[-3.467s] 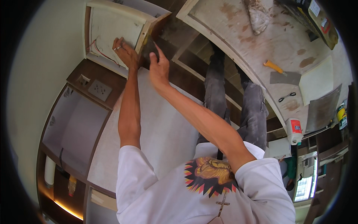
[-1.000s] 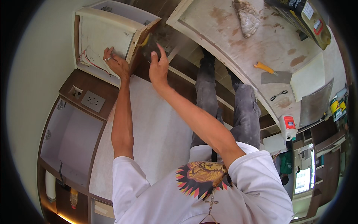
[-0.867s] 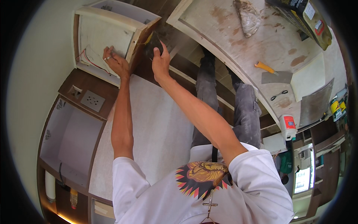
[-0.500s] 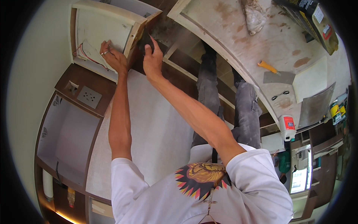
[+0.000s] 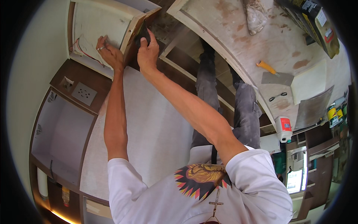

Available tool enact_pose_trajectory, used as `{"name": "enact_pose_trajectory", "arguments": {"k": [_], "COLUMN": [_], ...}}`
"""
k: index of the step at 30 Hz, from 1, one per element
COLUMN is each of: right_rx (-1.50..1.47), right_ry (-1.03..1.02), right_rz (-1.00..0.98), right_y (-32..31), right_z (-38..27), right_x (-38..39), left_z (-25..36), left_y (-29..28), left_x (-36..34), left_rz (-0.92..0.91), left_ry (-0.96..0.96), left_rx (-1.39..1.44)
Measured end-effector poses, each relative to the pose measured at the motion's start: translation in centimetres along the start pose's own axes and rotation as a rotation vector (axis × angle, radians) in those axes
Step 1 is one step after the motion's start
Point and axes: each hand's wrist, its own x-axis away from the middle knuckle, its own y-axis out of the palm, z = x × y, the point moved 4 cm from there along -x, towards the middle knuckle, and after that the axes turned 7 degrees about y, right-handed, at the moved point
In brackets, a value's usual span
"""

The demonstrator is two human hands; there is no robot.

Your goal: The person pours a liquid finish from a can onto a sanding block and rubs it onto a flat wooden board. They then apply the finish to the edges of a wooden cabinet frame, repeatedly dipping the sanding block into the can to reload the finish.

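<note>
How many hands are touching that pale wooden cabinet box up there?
2: the left hand presses the pale wooden cabinet box inside, near the red wire; the right hand holds a dark block against its front edge.

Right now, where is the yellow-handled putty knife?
In the head view, upper right: the yellow-handled putty knife lies on the stained worktop, just above the scissors.

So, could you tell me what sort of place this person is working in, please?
Probably a room being fitted out with built-in cabinetry. Bare wires hang in an unfinished wall cabinet, where the left hand and right hand work, and a stained workbench carries a putty knife.
</note>
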Motion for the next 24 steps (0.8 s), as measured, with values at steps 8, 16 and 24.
{"name": "enact_pose_trajectory", "arguments": {"k": [8,16,24], "right_rx": [0.072,0.052,-0.118], "right_ry": [-0.328,-0.334,-0.036], "right_rz": [0.101,-0.147,0.006], "right_y": [0.6,-5.4,-6.8], "right_z": [-0.1,-1.4,5.4], "right_x": [2.8,3.7,-8.2], "left_z": [0.4,-0.5,-0.5], "left_y": [0.2,0.2,0.2], "left_x": [-0.5,0.1,-0.2], "left_rz": [0.012,0.039,0.007], "left_ry": [-0.036,-0.016,-0.101], "left_rx": [0.033,0.061,0.026]}}
